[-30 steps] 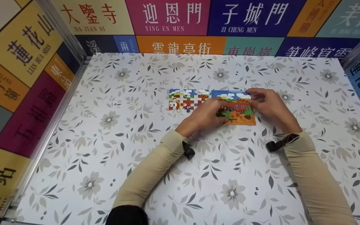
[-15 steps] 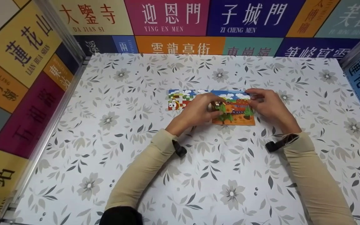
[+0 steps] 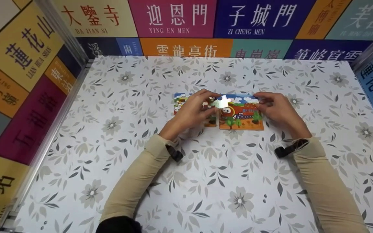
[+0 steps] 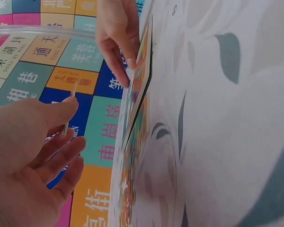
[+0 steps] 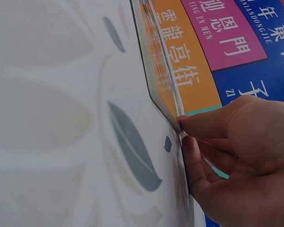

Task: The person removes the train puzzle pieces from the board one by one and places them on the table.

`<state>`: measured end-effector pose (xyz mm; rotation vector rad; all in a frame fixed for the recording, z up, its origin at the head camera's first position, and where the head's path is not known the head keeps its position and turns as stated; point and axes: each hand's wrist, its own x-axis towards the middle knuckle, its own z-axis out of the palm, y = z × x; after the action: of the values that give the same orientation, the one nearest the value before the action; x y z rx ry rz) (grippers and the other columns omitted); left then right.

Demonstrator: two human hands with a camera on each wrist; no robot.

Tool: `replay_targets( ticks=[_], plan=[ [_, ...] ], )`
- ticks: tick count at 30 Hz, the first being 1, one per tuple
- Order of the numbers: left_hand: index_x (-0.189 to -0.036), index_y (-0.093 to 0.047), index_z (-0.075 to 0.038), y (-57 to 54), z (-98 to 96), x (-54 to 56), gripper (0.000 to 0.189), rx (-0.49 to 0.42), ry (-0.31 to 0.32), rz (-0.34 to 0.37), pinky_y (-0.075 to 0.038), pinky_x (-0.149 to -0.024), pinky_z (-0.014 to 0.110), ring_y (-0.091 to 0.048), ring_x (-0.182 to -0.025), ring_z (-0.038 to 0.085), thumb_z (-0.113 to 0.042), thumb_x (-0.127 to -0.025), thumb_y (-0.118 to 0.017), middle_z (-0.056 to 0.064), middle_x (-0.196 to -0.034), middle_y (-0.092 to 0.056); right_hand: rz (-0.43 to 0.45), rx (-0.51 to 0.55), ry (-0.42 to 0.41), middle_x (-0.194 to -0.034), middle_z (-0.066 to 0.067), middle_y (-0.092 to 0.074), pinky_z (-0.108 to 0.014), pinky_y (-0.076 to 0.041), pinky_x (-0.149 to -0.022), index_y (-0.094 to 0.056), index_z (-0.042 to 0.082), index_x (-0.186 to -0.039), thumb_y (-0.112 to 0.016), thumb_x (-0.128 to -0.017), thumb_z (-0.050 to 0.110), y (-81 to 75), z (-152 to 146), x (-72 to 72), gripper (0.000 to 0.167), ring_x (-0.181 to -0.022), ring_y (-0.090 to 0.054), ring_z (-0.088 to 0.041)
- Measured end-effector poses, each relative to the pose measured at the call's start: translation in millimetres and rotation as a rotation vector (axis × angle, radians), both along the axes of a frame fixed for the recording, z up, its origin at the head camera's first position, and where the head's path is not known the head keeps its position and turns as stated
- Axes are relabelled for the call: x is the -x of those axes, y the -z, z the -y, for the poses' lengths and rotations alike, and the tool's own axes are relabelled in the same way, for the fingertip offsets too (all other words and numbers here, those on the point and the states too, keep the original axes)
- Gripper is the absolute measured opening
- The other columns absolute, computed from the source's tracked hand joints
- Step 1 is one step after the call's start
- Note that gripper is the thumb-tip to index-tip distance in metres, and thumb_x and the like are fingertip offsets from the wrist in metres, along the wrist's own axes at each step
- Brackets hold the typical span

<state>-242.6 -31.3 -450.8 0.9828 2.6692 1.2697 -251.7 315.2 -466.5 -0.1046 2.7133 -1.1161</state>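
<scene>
My left hand point(image 3: 191, 110) pinches a small jigsaw piece point(image 3: 222, 102) between thumb and fingers. The piece is tilted and shiny with glare, and the left wrist view shows it edge-on, raised off the table. Beneath and to its right lies a picture board point(image 3: 243, 123) with a red train, clouds and green plants. With thumb and fingertips my right hand point(image 3: 277, 105) holds the board's right edge; the right wrist view shows the thumb point(image 5: 206, 122) at its corner. Left of the board lie joined jigsaw pieces point(image 3: 211, 123), mostly hidden behind my left hand.
A white cloth with grey flowers and leaves covers the table point(image 3: 206, 181). Colourful panels with large characters point(image 3: 180, 19) stand along the back and the sides. Each wrist carries a small black camera point(image 3: 175, 155).
My left hand has drawn back leftward from over the picture board, with the jigsaw piece raised in its fingers. More of the board's train now shows. My right hand has stayed on the board's edge.
</scene>
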Motion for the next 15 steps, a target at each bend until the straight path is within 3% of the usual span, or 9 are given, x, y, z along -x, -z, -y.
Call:
replay_targets(
  ticks=[7, 12, 15],
  plan=[
    [-0.145, -0.068, -0.01, 1.7, 15.5, -0.4, 0.043, -0.012, -0.007, -0.056, -0.062, -0.094, 0.041, -0.07, -0.118, 0.019, -0.026, -0.105, -0.075, 0.007, -0.133, -0.07, 0.002, -0.004, -0.002, -0.143, -0.021, -0.065, -0.047, -0.05, -0.103, -0.059, 0.022, -0.157, -0.065, -0.108, 0.016, 0.4, 0, -0.6, 0.05, -0.131, -0.063, -0.038],
    [-0.144, -0.067, -0.008, 3.1, 26.6, -0.7, 0.046, -0.041, -0.01, -0.001, -0.062, -0.101, 0.04, -0.07, -0.121, 0.021, -0.023, -0.103, -0.078, 0.007, -0.137, -0.071, 0.012, -0.015, 0.007, -0.143, -0.019, -0.064, -0.039, -0.05, -0.096, -0.058, 0.023, -0.158, -0.066, -0.108, 0.018, 0.8, 0, -0.3, 0.051, -0.129, -0.062, -0.036],
    [-0.143, -0.068, -0.01, 4.0, 32.6, -1.6, 0.044, -0.05, -0.02, 0.039, -0.062, -0.102, 0.038, -0.07, -0.124, 0.02, -0.022, -0.102, -0.079, 0.006, -0.14, -0.07, 0.014, -0.016, 0.012, -0.143, -0.019, -0.064, -0.042, -0.05, -0.099, -0.058, 0.023, -0.158, -0.066, -0.108, 0.017, 1.0, 0, -0.4, 0.052, -0.129, -0.062, -0.036]
  ],
)
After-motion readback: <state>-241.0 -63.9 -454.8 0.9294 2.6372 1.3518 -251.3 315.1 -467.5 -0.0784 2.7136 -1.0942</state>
